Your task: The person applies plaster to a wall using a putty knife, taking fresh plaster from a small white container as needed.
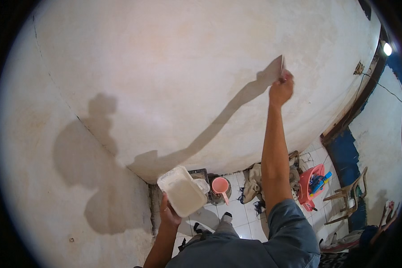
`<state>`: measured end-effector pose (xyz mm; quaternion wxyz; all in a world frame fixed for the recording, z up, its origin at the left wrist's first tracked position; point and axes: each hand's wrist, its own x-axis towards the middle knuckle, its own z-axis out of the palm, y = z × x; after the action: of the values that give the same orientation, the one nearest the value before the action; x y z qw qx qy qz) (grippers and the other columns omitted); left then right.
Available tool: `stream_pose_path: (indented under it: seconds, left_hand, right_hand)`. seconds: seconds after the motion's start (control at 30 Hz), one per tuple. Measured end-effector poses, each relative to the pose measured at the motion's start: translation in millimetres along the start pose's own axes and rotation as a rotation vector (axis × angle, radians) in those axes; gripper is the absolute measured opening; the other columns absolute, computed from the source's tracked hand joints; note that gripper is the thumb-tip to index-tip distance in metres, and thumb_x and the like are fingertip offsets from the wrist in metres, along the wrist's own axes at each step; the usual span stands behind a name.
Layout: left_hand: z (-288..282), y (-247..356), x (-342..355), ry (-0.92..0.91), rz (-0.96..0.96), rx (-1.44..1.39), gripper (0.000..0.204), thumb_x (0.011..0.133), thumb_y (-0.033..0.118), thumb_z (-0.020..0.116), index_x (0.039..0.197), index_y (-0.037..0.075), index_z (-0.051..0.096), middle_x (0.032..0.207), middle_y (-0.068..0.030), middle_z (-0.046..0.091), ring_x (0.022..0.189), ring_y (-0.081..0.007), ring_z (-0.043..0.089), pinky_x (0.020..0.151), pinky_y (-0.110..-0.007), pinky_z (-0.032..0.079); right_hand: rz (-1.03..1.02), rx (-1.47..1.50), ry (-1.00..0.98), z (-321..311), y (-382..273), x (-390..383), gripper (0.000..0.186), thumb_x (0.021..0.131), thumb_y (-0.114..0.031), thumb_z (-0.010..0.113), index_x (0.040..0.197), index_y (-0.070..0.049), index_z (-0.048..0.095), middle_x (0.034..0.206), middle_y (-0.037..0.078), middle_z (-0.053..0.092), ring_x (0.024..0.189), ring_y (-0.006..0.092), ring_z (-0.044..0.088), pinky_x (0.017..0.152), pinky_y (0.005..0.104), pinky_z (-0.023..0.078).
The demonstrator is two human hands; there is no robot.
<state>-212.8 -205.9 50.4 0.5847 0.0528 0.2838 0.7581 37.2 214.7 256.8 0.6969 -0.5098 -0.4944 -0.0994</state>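
My right hand (282, 90) is stretched up to the pale plastered wall (178, 71), its fingers closed around a thin flat scraper (281, 64). The scraper's blade is seen nearly edge-on at the wall; whether it touches cannot be told. Low on the left, my left hand (169, 213) grips a white rectangular tub (183, 191) by its side. Whitish paste lies in the tub and smears its walls. Part of my left fingers is hidden beneath the tub.
On the tiled floor (236, 210) below stand a pink dipper (219, 185), a pink basin (311, 187) with items in it, and crumpled sacks (253, 181). A wooden chair (350, 196) is at the right. Another person's limbs (387, 216) show at the lower right.
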Motion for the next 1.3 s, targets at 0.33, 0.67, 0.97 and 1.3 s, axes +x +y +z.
stream_pose_path:
  seconds: [0.33, 0.67, 0.97, 1.3]
  left_hand:
    - [7.2, 5.4, -2.6, 0.046, 0.069, 0.069, 0.058, 0.099, 0.043, 0.048, 0.143, 0.006, 0.041, 0.138, -0.0109, 0.053, 0.125, -0.0274, 0.052, 0.106, -0.044, 0.041]
    - [1.8, 2.2, 1.6, 0.039, 0.03, 0.053, 0.055, 0.1, 0.042, 0.047, 0.141, 0.006, 0.043, 0.137, -0.0106, 0.054, 0.124, -0.0272, 0.054, 0.106, -0.043, 0.042]
    - [9.3, 5.5, -3.6, 0.025, 0.027, 0.041, 0.056, 0.1, 0.042, 0.047, 0.142, 0.007, 0.041, 0.137, -0.0101, 0.054, 0.125, -0.0269, 0.053, 0.106, -0.043, 0.041]
    - [6.8, 3.3, -2.6, 0.083, 0.053, -0.01, 0.055, 0.101, 0.041, 0.046, 0.143, 0.006, 0.04, 0.138, -0.0117, 0.053, 0.125, -0.0272, 0.052, 0.107, -0.043, 0.041]
  right_hand:
    - [-0.458, -0.028, -0.481, -5.1, -54.8, -156.5, 0.037, 0.081, 0.0, 0.058, 0.117, -0.009, 0.062, 0.114, 0.011, 0.062, 0.104, 0.0333, 0.057, 0.087, 0.0461, 0.046]
    - [-0.761, -0.204, -0.485, 6.6, 44.0, -164.7, 0.037, 0.081, -0.006, 0.058, 0.117, -0.012, 0.06, 0.126, 0.013, 0.057, 0.114, 0.0352, 0.052, 0.096, 0.0484, 0.041]
    - [-0.308, -0.069, 0.03, -10.2, -14.2, -6.4, 0.014, 0.088, -0.001, 0.055, 0.102, -0.003, 0.06, 0.098, 0.016, 0.063, 0.093, 0.0364, 0.059, 0.079, 0.0442, 0.048]
    - [-0.685, -0.14, -0.758, 0.7, -5.0, -224.6, 0.04, 0.083, -0.009, 0.06, 0.123, -0.008, 0.055, 0.116, 0.015, 0.058, 0.102, 0.0346, 0.058, 0.075, 0.0462, 0.052]
